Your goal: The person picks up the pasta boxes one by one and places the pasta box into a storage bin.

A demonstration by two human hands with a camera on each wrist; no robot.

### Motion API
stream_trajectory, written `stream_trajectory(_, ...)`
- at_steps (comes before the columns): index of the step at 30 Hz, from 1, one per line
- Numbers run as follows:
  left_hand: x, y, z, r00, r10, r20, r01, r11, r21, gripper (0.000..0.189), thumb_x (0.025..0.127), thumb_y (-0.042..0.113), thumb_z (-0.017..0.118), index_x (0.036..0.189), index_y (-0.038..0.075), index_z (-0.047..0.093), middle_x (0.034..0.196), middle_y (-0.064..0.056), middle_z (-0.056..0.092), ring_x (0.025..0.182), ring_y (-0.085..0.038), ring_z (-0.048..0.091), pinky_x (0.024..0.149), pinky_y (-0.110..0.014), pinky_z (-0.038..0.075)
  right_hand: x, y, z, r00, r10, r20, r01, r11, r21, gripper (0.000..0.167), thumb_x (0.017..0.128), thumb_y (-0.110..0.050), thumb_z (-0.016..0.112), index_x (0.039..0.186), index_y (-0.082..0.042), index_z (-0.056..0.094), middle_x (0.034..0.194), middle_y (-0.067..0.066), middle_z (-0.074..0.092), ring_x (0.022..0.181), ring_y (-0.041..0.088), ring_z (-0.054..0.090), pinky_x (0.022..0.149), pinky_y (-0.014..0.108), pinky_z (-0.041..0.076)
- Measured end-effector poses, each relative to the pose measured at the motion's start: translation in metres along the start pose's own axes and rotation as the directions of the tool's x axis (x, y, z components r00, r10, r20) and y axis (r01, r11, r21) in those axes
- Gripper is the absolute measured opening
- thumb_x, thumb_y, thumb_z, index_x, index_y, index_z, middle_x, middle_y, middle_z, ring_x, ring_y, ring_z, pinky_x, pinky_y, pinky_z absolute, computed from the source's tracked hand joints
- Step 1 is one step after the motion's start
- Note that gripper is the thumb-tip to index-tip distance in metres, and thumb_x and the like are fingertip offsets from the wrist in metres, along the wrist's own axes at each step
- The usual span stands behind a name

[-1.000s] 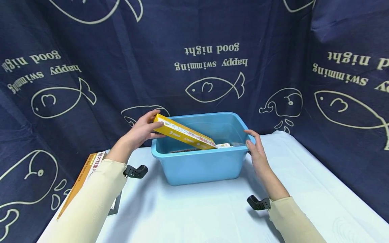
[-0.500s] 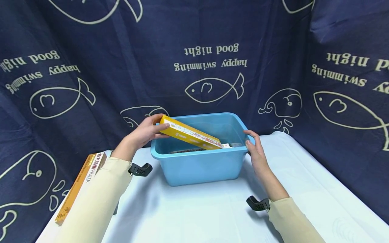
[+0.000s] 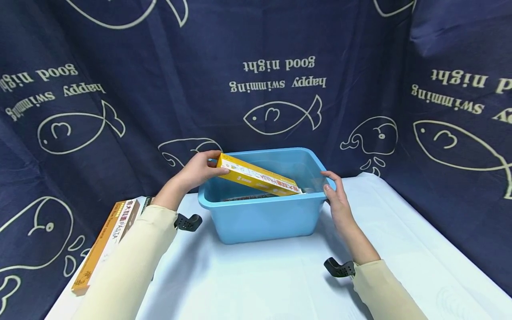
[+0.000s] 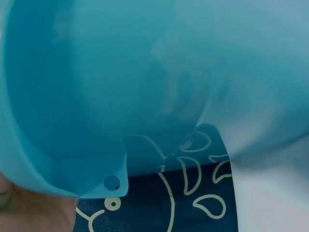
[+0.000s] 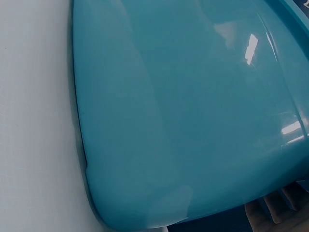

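The navy curtain (image 3: 180, 66) reads upside-down "good night", "happy swimming". Centre frame, the left hand (image 3: 200, 170) pinches a yellow "PASTA" box (image 3: 260, 176) slanting into a blue bin (image 3: 264, 222); the right hand (image 3: 338, 198) grips its rim (image 3: 264, 201). Only the left wrist view shows a holed tab (image 4: 87, 181).

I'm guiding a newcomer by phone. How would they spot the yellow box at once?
On the white table stands a blue tub. The yellow box slants down into it, its raised end held by the left hand. Its tilt and bright yellow sides set it apart from the orange box on the table's left.
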State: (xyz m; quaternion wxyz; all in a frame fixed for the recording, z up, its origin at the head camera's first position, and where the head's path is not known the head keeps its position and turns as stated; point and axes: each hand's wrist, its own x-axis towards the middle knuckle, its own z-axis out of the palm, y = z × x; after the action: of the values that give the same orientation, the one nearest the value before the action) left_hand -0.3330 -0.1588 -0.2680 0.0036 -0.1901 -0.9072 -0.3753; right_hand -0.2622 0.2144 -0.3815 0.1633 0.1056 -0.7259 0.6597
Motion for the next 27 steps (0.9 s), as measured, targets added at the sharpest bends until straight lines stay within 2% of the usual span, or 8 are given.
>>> stream_trajectory(5,0.000,-0.002,0.002,1.000,-0.018,-0.016,0.020,0.993,0.112,0.072,0.088,0.033,0.076,0.148,0.007,0.046,0.141,-0.013,0.056,0.119,-0.031,0.055,0.106,-0.049,0.047,0.000,0.002,0.000,1.000,0.006,0.000,-0.006,1.000,-0.015,0.047,0.104,-0.027,0.035,0.149,-0.015,0.031,0.166,0.007,0.017,0.152,0.036,0.019,0.117,0.072,0.016)
stream_trajectory(7,0.001,-0.004,0.003,0.999,-0.029,-0.025,0.032,0.988,0.150,0.073,0.087,0.035,0.077,0.148,0.009,0.048,0.143,-0.012,0.056,0.120,-0.032,0.055,0.109,-0.054,0.041,0.001,0.002,-0.001,1.000,0.004,0.000,-0.004,1.000,-0.016,0.047,0.104,-0.027,0.035,0.149,-0.015,0.031,0.165,0.007,0.018,0.152,0.036,0.019,0.117,0.071,0.016)
stream_trajectory(10,0.002,-0.006,0.004,0.998,-0.038,-0.041,0.044,0.983,0.179,0.073,0.085,0.038,0.078,0.147,0.011,0.050,0.140,-0.011,0.058,0.120,-0.032,0.054,0.109,-0.058,0.036,0.001,0.001,-0.001,1.000,0.000,-0.002,0.000,1.000,-0.009,0.047,0.104,-0.026,0.035,0.149,-0.014,0.032,0.165,0.007,0.019,0.151,0.036,0.020,0.117,0.071,0.016)
stream_trajectory(12,0.003,-0.009,0.005,0.998,-0.040,-0.043,0.047,0.984,0.174,0.072,0.085,0.037,0.078,0.146,0.011,0.050,0.139,-0.011,0.059,0.119,-0.032,0.055,0.109,-0.058,0.036,0.000,0.001,0.000,1.000,-0.001,-0.005,0.001,1.000,-0.004,0.046,0.104,-0.026,0.035,0.149,-0.014,0.032,0.165,0.008,0.019,0.151,0.036,0.021,0.117,0.071,0.017)
stream_trajectory(16,0.005,-0.015,0.007,0.998,-0.050,-0.030,0.053,0.991,0.122,0.074,0.086,0.034,0.078,0.148,0.009,0.047,0.143,-0.012,0.055,0.122,-0.032,0.056,0.108,-0.052,0.045,0.000,0.002,0.000,1.000,0.002,-0.007,-0.002,1.000,-0.007,0.046,0.104,-0.025,0.034,0.148,-0.014,0.032,0.165,0.008,0.020,0.152,0.035,0.021,0.118,0.070,0.017)
stream_trajectory(21,0.007,-0.021,0.007,0.998,-0.055,-0.017,0.056,0.996,0.069,0.075,0.088,0.032,0.076,0.150,0.008,0.043,0.148,-0.013,0.050,0.131,-0.033,0.052,0.112,-0.051,0.042,0.001,0.003,0.000,1.000,0.008,0.000,-0.008,1.000,-0.016,0.046,0.104,-0.026,0.034,0.149,-0.015,0.032,0.165,0.006,0.019,0.152,0.034,0.019,0.119,0.069,0.016)
stream_trajectory(27,0.011,-0.023,0.008,0.999,-0.042,-0.019,0.043,0.996,0.072,0.073,0.089,0.030,0.076,0.150,0.007,0.043,0.150,-0.014,0.048,0.131,-0.032,0.050,0.113,-0.051,0.042,0.000,0.003,-0.001,1.000,0.014,-0.004,-0.014,1.000,-0.028,0.047,0.104,-0.028,0.034,0.149,-0.016,0.032,0.166,0.004,0.018,0.153,0.033,0.018,0.119,0.070,0.014)
